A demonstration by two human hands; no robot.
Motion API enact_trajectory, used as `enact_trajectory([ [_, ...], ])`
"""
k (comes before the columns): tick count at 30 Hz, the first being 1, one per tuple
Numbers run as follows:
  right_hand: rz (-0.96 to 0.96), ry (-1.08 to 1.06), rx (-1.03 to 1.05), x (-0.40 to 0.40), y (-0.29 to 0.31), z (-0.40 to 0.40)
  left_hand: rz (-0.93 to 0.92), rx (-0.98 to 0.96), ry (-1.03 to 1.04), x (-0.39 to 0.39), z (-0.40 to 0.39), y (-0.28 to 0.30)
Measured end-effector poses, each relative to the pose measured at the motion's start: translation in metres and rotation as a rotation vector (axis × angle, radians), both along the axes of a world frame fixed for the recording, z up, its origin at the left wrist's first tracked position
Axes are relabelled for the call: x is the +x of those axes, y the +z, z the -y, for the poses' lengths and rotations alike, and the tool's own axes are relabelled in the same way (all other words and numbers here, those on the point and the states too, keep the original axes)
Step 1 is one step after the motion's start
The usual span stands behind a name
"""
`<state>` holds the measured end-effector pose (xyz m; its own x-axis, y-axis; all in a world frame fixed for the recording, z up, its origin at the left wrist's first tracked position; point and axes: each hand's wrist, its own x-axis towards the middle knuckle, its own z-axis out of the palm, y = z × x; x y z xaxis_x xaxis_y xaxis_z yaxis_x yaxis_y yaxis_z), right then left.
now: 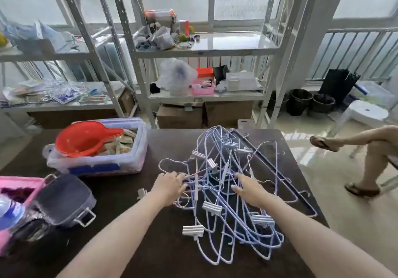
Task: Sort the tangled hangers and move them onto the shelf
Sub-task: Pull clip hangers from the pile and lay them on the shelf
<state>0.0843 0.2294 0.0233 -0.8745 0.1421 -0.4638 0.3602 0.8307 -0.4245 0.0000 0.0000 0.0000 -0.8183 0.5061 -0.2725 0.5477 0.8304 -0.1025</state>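
A tangled heap of pale blue and white wire hangers (224, 219) with white clips lies on the dark table (133, 245), from the far edge to near me. My left hand (169, 188) rests on the heap's left side, fingers curled among hanger hooks. My right hand (249, 189) lies on the heap's middle, fingers spread over the wires. Whether either hand grips a hanger is unclear. A white metal shelf unit (206, 47) stands beyond the table; its middle shelf has bare room on the right.
A clear plastic bin (129, 161) with an orange scoop (84, 137) sits at the table's far left. A grey bag (62, 200) and pink container (19, 183) lie at the left edge. Another person's legs (370, 159) are at the right, by a white stool (364, 114).
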Motion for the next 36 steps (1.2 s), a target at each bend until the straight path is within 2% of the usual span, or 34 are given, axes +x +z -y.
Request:
enact_trajectory([
  [1,-0.002,-0.039,-0.008,-0.010,-0.006,-0.001,0.000,-0.030,0.008,-0.009,0.003,-0.004],
  [5,0.018,-0.279,-0.176,-0.042,-0.036,-0.007,0.071,0.076,0.173,-0.036,0.006,-0.020],
  [8,0.135,-0.544,-0.426,-0.054,-0.049,0.001,0.229,0.277,0.338,-0.044,0.003,-0.028],
  [11,0.191,-0.629,-0.513,-0.058,-0.060,0.010,0.338,0.438,0.467,-0.050,0.000,-0.035],
  [15,0.144,-0.737,-0.538,-0.059,-0.079,0.018,0.384,0.496,0.506,-0.050,-0.005,-0.040],
  [19,0.114,-0.767,-0.550,-0.061,-0.081,0.020,0.422,0.458,0.464,-0.051,-0.007,-0.042],
  [21,0.095,-0.793,-0.568,-0.065,-0.084,0.021,0.459,0.521,0.497,-0.057,-0.005,-0.041],
  [24,0.050,-0.845,-0.592,-0.068,-0.088,0.022,0.591,0.741,0.642,-0.068,0.000,-0.036],
  [27,-0.016,-0.949,-0.657,-0.073,-0.091,0.021,0.784,0.846,0.687,-0.071,0.003,-0.023],
  [32,-0.014,-1.067,-0.668,-0.083,-0.098,0.018,0.990,0.861,0.690,-0.073,0.013,-0.005],
  [36,-0.060,-1.028,-0.598,-0.085,-0.098,0.016,1.027,0.849,0.714,-0.074,0.025,0.000],
])
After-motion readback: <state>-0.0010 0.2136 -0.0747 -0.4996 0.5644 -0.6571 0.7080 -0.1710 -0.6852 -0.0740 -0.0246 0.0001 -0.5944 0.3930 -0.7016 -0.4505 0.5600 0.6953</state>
